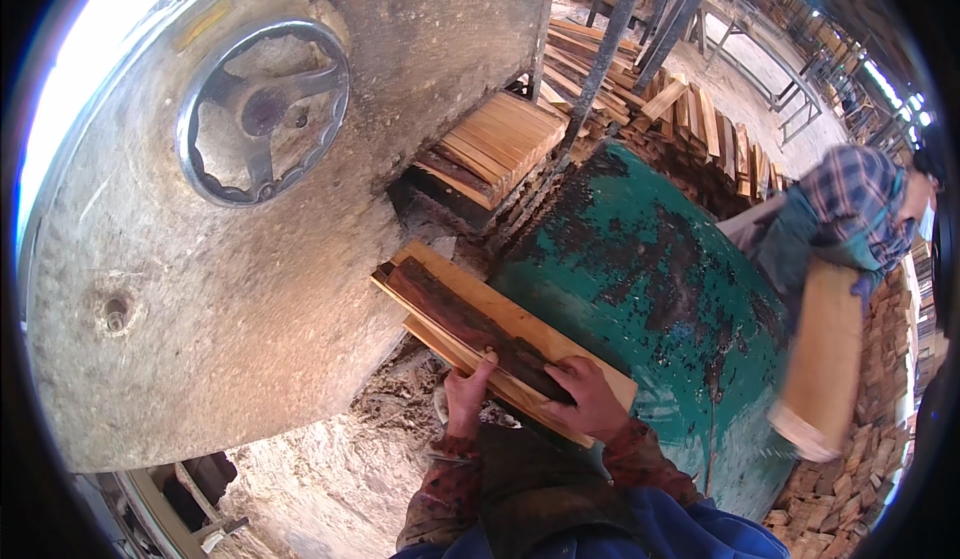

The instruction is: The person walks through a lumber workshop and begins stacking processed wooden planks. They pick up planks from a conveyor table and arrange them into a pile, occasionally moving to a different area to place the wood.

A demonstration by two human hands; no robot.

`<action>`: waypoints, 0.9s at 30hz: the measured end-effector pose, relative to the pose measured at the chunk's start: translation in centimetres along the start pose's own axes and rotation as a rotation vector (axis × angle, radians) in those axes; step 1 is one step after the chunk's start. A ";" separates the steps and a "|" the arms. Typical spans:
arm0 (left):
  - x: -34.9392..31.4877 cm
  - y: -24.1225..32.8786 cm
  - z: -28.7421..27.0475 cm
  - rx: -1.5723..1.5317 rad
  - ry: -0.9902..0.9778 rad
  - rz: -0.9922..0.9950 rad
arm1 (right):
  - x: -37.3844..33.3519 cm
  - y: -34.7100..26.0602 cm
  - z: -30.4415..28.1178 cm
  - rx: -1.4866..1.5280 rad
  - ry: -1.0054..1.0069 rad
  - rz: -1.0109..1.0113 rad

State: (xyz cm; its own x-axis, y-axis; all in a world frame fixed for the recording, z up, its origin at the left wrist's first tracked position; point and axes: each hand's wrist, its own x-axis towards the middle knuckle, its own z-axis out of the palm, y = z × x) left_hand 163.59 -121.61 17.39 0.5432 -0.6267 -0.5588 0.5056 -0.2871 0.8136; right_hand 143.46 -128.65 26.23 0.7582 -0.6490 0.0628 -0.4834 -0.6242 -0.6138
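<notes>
I hold a small stack of sawn wooden boards [500,329], pale at the edges with a dark bark-faced piece on top. My left hand [466,395] grips the stack's near underside and my right hand [590,396] lies over its near end. The far end of the boards points toward the gap beside a large dusty grey machine housing [200,299] with a spoked handwheel [262,111].
A worn green machine cover [650,279] curves to the right. Stacked boards [495,144] lie behind the gap, with more planks [700,119] further back. At right a person in a plaid shirt [850,204] carries a wooden slab [822,359]. Cut blocks [860,469] pile at lower right.
</notes>
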 end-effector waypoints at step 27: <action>-0.8 1.0 0.0 0.035 -0.043 0.029 | 20.4 3.0 3.5 0.105 0.359 0.238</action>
State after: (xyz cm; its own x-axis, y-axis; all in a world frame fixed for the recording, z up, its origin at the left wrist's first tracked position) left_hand 163.64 -121.45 18.63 0.5278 -0.6655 -0.5277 0.4655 -0.2930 0.8351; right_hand 159.00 -142.21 22.89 0.4219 -0.8909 0.1684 -0.5647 -0.4035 -0.7200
